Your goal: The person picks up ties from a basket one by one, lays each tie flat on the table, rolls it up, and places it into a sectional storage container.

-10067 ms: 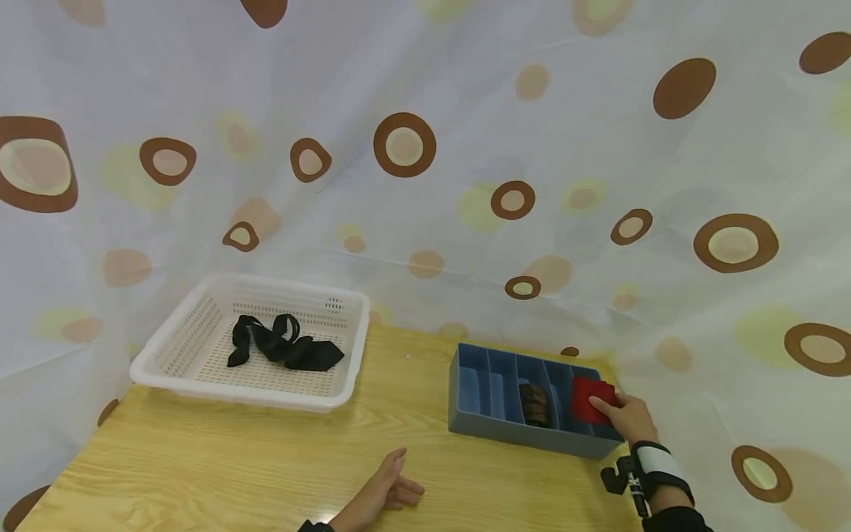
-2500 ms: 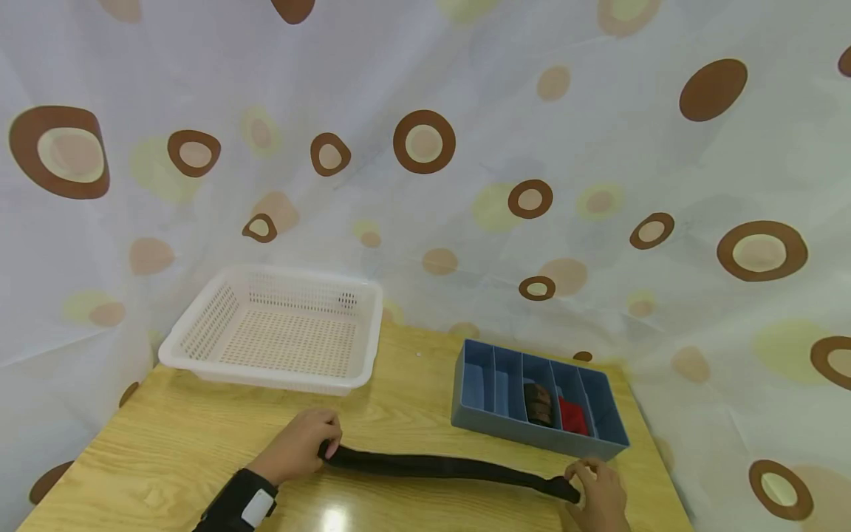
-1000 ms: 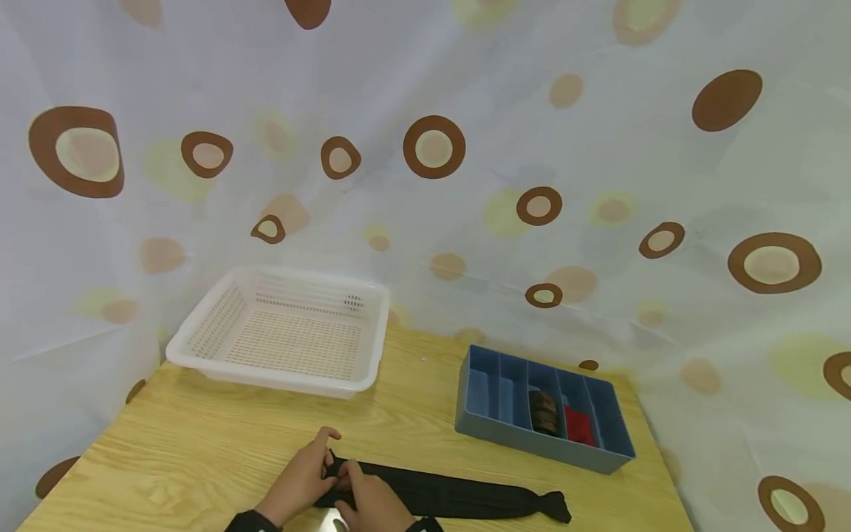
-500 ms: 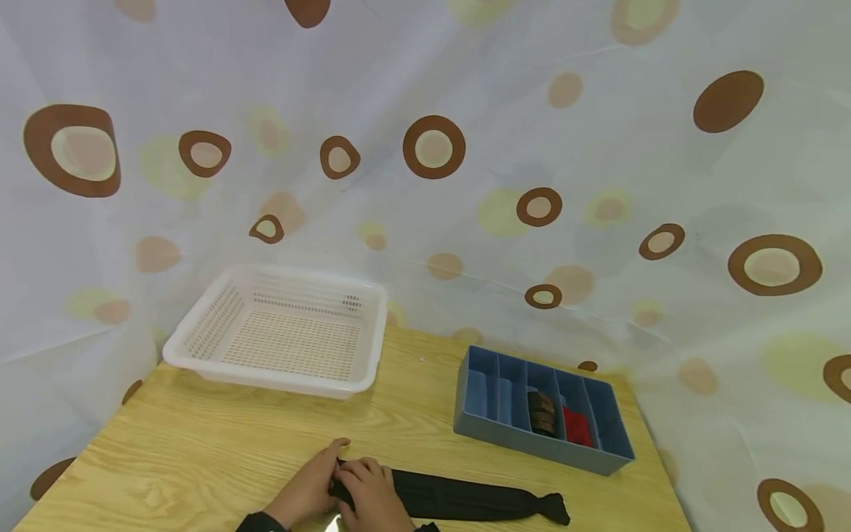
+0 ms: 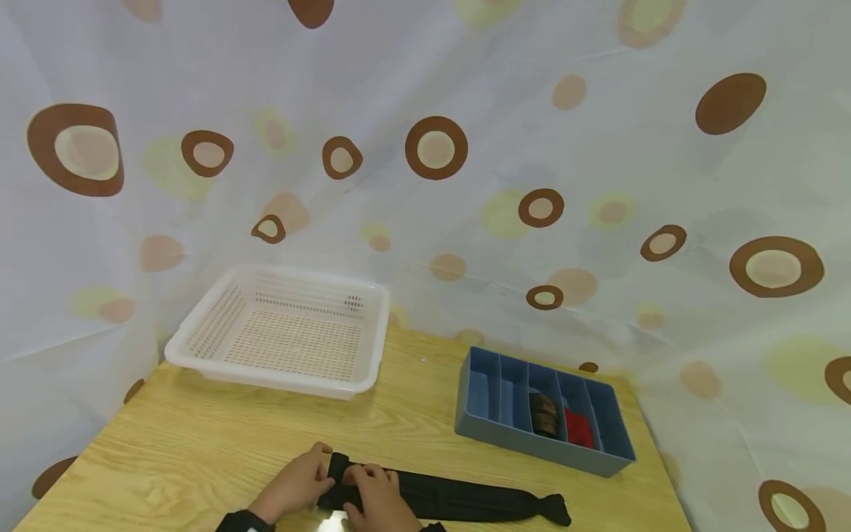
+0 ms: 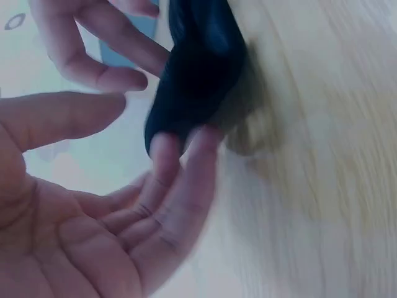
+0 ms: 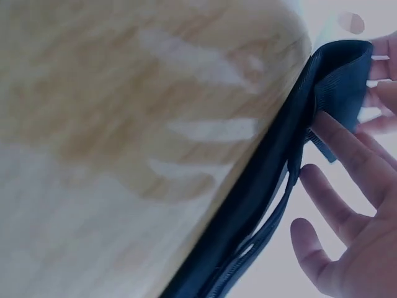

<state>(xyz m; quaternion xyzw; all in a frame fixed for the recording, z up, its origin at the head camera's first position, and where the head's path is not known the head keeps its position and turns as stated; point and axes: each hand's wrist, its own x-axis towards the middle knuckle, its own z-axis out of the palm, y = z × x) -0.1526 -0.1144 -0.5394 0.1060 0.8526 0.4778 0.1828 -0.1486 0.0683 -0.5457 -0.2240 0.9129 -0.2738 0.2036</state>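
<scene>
A black necktie (image 5: 459,496) lies flat on the wooden table, doubled lengthwise, its knot-like end at the right. Its left end is turned up into a fold (image 7: 344,81). At that end is my left hand (image 5: 295,484); in the left wrist view its fingertips (image 6: 205,146) touch the fold from below, the thumb apart. My right hand (image 5: 380,501) lies over the tie just beside it. In the right wrist view its forefinger (image 7: 344,146) presses against the fold, while the thumb stands away from the cloth. Part of the tie's left end is hidden under the right hand.
A white perforated basket (image 5: 279,375) stands at the back left. At the right is a blue divided box (image 5: 532,441); its middle compartment holds a dark brown rolled item (image 5: 544,415), and the one to its right a red folded cloth (image 5: 579,428). A patterned curtain hangs behind.
The black tie left the basket, was stretched between both hands, then laid doubled on the table. The red cloth was put in the box. Just now the hands parted slightly, baring the folded left end.
</scene>
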